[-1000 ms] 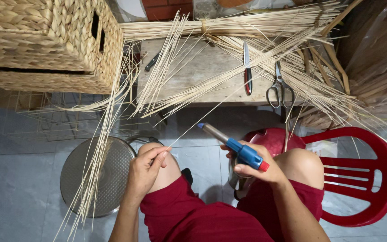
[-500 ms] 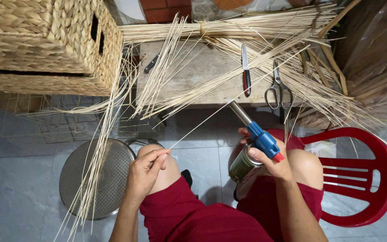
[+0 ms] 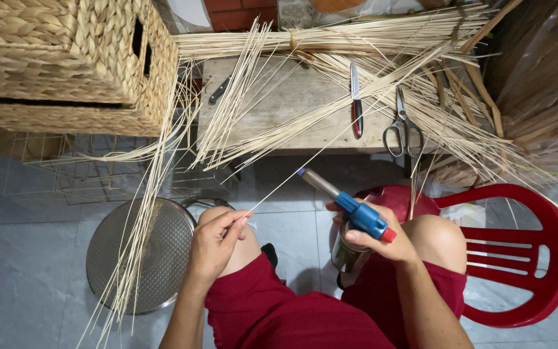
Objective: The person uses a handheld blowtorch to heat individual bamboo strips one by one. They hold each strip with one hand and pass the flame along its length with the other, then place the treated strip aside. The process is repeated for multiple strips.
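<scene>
My left hand (image 3: pixel 217 240) pinches the near end of one thin pale reed strand (image 3: pixel 305 169), which runs up and right toward the bench. My right hand (image 3: pixel 377 234) grips a blue gas torch (image 3: pixel 349 205) mounted on a metal canister (image 3: pixel 345 253). The torch's metal nozzle points up and left, its tip close beside the strand. No flame is visible. Both hands sit above my knees in red shorts.
A wooden bench (image 3: pixel 292 106) carries bundles of reed strands (image 3: pixel 330 39), a red-handled knife (image 3: pixel 356 102), scissors (image 3: pixel 401 124) and a dark tool (image 3: pixel 219 90). Woven baskets (image 3: pixel 66 58) stand at left, a round metal lid (image 3: pixel 140 255) below, a red plastic chair (image 3: pixel 524 252) at right.
My right hand swung the torch: its nozzle rose toward upright half a second ago and now points down-left again near the strand. My left hand has kept its pinch on the strand.
</scene>
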